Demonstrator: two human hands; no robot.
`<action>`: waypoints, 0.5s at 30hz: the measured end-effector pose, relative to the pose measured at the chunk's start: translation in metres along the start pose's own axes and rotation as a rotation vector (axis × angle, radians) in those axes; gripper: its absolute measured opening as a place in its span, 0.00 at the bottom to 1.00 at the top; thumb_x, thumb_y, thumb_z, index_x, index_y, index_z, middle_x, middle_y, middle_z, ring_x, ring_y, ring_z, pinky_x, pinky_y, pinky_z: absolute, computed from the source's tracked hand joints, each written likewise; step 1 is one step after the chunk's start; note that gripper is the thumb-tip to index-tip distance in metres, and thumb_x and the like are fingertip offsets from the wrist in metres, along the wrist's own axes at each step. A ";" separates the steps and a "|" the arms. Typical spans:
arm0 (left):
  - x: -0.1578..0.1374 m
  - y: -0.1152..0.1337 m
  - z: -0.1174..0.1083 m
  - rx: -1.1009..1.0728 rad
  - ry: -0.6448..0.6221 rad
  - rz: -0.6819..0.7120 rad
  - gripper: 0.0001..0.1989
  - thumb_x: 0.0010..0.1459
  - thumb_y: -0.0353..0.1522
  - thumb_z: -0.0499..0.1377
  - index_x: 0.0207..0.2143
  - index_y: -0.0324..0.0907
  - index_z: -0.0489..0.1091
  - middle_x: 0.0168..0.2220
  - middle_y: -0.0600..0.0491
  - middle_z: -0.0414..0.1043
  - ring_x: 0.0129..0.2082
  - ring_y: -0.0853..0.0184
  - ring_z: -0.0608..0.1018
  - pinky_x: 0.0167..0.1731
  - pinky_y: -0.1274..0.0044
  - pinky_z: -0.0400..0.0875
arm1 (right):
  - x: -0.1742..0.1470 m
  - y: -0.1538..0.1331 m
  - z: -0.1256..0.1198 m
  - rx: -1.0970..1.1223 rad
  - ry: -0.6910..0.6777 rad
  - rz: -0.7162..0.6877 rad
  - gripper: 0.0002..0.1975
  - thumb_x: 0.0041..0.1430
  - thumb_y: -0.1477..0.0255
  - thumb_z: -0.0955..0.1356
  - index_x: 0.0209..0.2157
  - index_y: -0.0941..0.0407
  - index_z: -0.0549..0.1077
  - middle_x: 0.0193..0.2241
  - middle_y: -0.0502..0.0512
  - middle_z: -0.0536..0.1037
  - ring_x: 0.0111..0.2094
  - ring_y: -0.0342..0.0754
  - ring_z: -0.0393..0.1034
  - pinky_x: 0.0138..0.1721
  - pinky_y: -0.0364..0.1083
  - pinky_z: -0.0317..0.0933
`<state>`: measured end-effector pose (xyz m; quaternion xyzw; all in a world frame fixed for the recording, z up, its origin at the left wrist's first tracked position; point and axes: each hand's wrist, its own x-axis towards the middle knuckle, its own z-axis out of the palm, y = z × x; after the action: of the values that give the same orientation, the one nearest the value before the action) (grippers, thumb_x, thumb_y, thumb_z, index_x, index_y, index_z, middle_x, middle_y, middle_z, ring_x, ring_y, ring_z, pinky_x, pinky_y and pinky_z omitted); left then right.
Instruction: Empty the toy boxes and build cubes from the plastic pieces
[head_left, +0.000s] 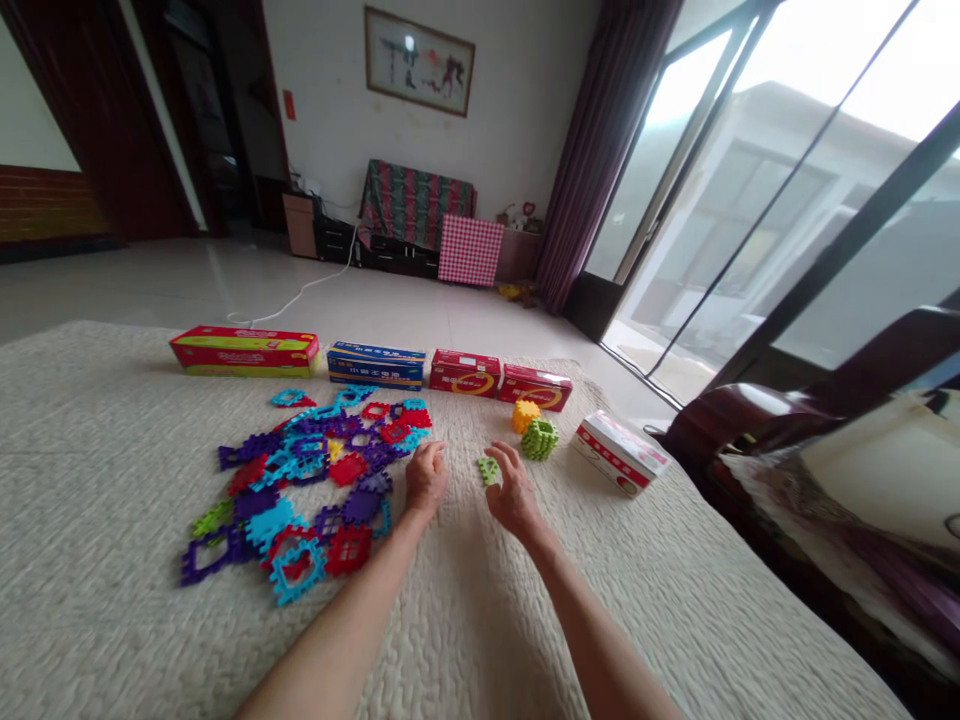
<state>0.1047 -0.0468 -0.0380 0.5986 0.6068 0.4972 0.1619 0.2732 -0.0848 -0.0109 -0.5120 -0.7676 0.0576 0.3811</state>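
Observation:
My left hand [426, 480] is beside the right edge of a spread of interlocking plastic pieces, its fingers curled in; whatever they may hold is hidden. My right hand [514, 492] has its fingers and thumb apart, just over and to the right of a light green interlocking piece [487, 468] on the quilted cover. I cannot tell whether it touches that piece. Beyond the right hand stand a green cube [540, 440] built of such pieces and a smaller yellow one [525, 416]. The spread on the left holds purple, blue and red pieces, among them a red piece [348, 469].
Across the back stand a long red-and-green box [244, 352], a blue box [376, 367] and two red boxes [465, 374]. A white-and-red box [621, 453] lies at the right. Wooden furniture [720, 425] borders the quilted cover [480, 620] on the right.

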 end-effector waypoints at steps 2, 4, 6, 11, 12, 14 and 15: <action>0.000 0.000 0.001 0.031 -0.013 0.008 0.17 0.54 0.23 0.48 0.38 0.41 0.75 0.41 0.48 0.77 0.43 0.65 0.77 0.49 0.73 0.70 | -0.001 0.010 -0.006 -0.047 -0.059 0.003 0.34 0.37 0.87 0.59 0.50 0.56 0.67 0.56 0.60 0.67 0.56 0.52 0.61 0.57 0.55 0.58; 0.001 -0.001 0.002 0.060 -0.021 0.030 0.18 0.54 0.22 0.48 0.38 0.41 0.75 0.41 0.48 0.77 0.44 0.65 0.77 0.50 0.73 0.69 | 0.001 0.019 -0.012 -0.092 -0.156 -0.019 0.35 0.37 0.86 0.60 0.51 0.56 0.67 0.57 0.60 0.67 0.57 0.53 0.60 0.58 0.57 0.56; 0.002 -0.001 0.003 0.094 -0.036 0.052 0.18 0.54 0.22 0.48 0.39 0.41 0.75 0.41 0.47 0.77 0.44 0.65 0.77 0.50 0.74 0.69 | 0.005 0.023 -0.015 -0.138 -0.254 -0.047 0.34 0.38 0.85 0.61 0.51 0.55 0.67 0.58 0.60 0.66 0.58 0.54 0.58 0.57 0.57 0.56; 0.007 0.003 0.008 0.251 -0.134 0.063 0.19 0.54 0.21 0.48 0.41 0.41 0.75 0.43 0.47 0.76 0.44 0.64 0.76 0.46 0.76 0.69 | 0.017 0.021 -0.015 -0.217 -0.401 -0.088 0.26 0.46 0.84 0.61 0.47 0.53 0.70 0.53 0.56 0.72 0.54 0.52 0.62 0.52 0.52 0.58; 0.010 0.004 0.009 0.286 -0.164 0.062 0.19 0.54 0.21 0.48 0.41 0.41 0.75 0.43 0.47 0.75 0.44 0.64 0.76 0.43 0.76 0.70 | 0.019 0.020 -0.015 -0.213 -0.414 -0.089 0.25 0.47 0.84 0.61 0.47 0.53 0.71 0.50 0.56 0.73 0.52 0.51 0.63 0.52 0.51 0.58; 0.014 0.007 0.012 0.346 -0.220 0.063 0.18 0.56 0.23 0.49 0.41 0.42 0.75 0.44 0.48 0.75 0.42 0.64 0.76 0.39 0.77 0.69 | 0.021 0.021 -0.016 -0.208 -0.428 -0.079 0.23 0.47 0.84 0.61 0.45 0.53 0.71 0.47 0.56 0.74 0.50 0.49 0.65 0.51 0.49 0.58; 0.017 0.008 0.014 0.369 -0.240 0.063 0.17 0.56 0.23 0.49 0.41 0.42 0.75 0.44 0.48 0.75 0.42 0.64 0.76 0.37 0.78 0.69 | 0.022 0.022 -0.016 -0.209 -0.433 -0.070 0.23 0.47 0.83 0.62 0.45 0.54 0.71 0.46 0.56 0.74 0.49 0.49 0.65 0.51 0.48 0.58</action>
<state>0.1165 -0.0277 -0.0312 0.6915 0.6449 0.3080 0.1051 0.2958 -0.0612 0.0015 -0.4976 -0.8505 0.0730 0.1542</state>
